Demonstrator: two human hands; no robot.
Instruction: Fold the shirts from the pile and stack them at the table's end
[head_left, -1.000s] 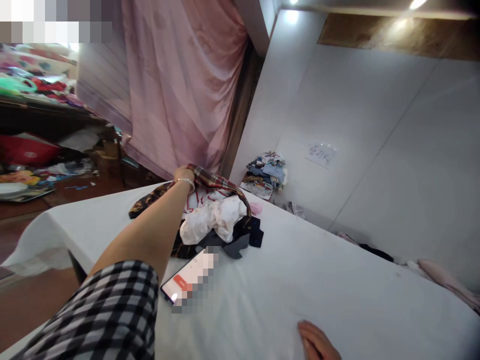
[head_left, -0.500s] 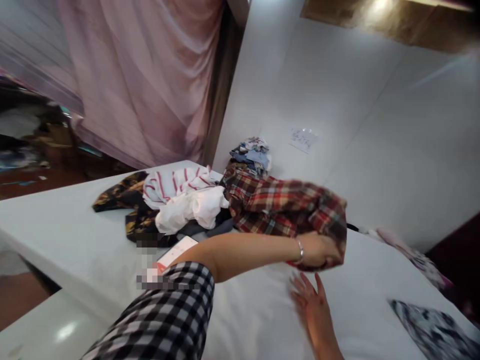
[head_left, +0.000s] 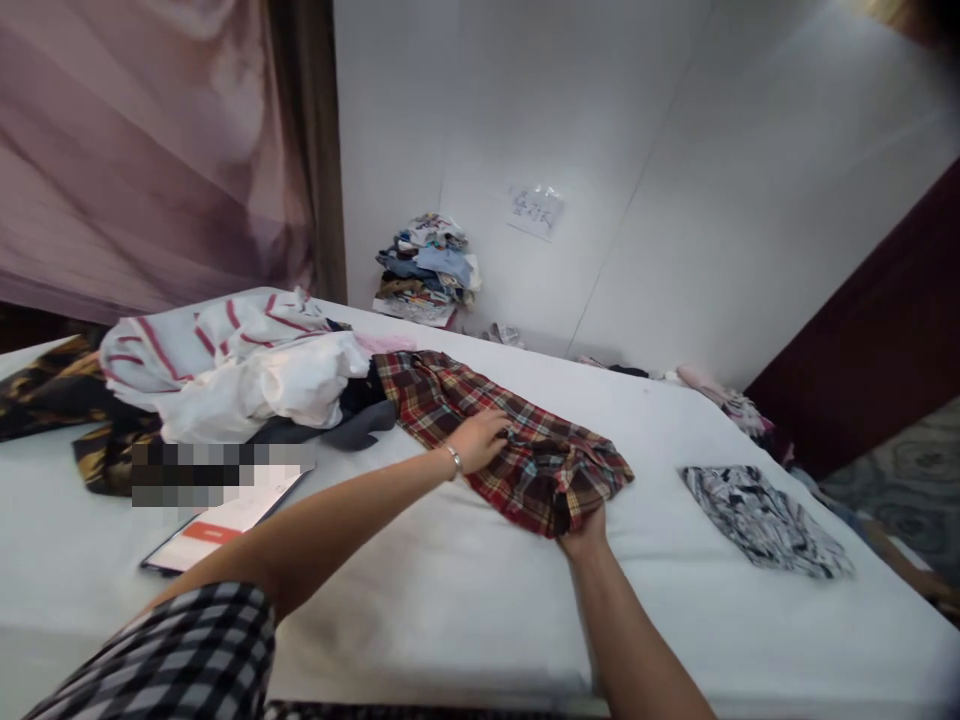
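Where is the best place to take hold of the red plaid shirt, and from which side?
Probably the near bunched edge of the red plaid shirt, approached from the person's side: the cloth there is crumpled into raised folds, while its far end lies against the clothes pile.

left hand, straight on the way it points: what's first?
Left hand already rests on the red plaid cloth garment; further along, likely bare white table cover, then the wall. Depth unclear.

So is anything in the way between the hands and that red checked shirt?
No, nothing is. The left hand lies on top of the plaid shirt, and the right hand is tucked under its near edge on the white table.
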